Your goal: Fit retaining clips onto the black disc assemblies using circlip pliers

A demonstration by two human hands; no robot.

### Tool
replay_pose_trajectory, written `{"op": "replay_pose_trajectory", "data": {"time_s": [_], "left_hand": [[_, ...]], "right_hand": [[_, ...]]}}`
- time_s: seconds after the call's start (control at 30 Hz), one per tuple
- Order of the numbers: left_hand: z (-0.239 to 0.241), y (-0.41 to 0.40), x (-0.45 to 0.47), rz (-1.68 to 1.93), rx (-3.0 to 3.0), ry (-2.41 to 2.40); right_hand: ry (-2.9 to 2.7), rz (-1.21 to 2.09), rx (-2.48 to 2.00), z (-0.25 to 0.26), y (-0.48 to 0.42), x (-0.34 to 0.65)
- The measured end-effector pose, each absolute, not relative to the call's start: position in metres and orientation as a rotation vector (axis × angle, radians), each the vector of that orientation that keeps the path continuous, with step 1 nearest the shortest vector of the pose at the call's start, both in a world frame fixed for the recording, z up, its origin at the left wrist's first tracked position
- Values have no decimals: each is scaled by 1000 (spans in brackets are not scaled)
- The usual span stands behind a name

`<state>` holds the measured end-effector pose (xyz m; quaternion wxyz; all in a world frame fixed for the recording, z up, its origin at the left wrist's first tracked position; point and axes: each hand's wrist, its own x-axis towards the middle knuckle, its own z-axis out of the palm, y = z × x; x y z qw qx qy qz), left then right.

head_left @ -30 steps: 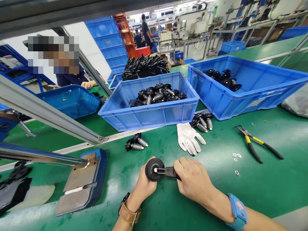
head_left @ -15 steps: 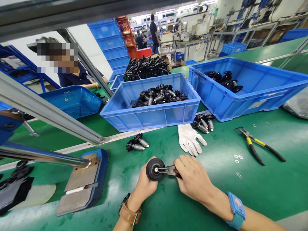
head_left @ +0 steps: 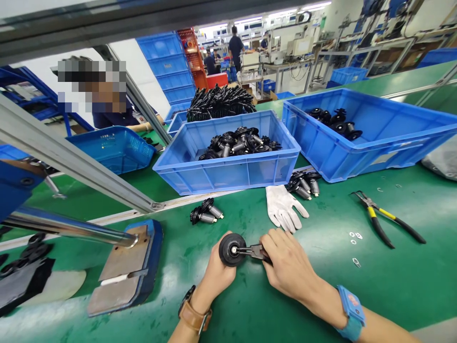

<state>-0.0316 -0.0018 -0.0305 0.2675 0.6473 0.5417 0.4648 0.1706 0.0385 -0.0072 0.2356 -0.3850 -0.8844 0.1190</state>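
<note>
My left hand (head_left: pixel 216 274) is closed around a black round wheel-like part (head_left: pixel 229 248) with a metal shaft at its centre, held just above the green table. My right hand (head_left: pixel 287 267) is closed on the handles of dark pliers (head_left: pixel 253 251), whose tips meet the shaft end of that part. Two similar black parts (head_left: pixel 205 213) lie on the table just beyond my hands. A white glove (head_left: pixel 283 207) lies flat to their right.
A blue bin (head_left: pixel 228 169) of black parts sits ahead, a larger blue bin (head_left: pixel 371 138) to its right. Loose parts (head_left: pixel 303 183) lie between them. Yellow-handled pliers (head_left: pixel 387 218) and small rings (head_left: pixel 354 236) lie at right. A blue-based press (head_left: pixel 124 267) stands left. Another person sits beyond.
My hands, the part and the pliers keep the same hold. The view has drifted slightly, so everything sits a little further right and up in the picture.
</note>
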Motion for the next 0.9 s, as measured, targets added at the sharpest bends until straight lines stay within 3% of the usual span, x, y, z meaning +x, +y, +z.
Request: {"op": "replay_pose_trajectory", "data": {"time_s": [0.9], "left_hand": [[-28, -2, -31, 1215, 1706, 1450]], "right_hand": [[-2434, 339, -1091, -10, 37, 170]]}}
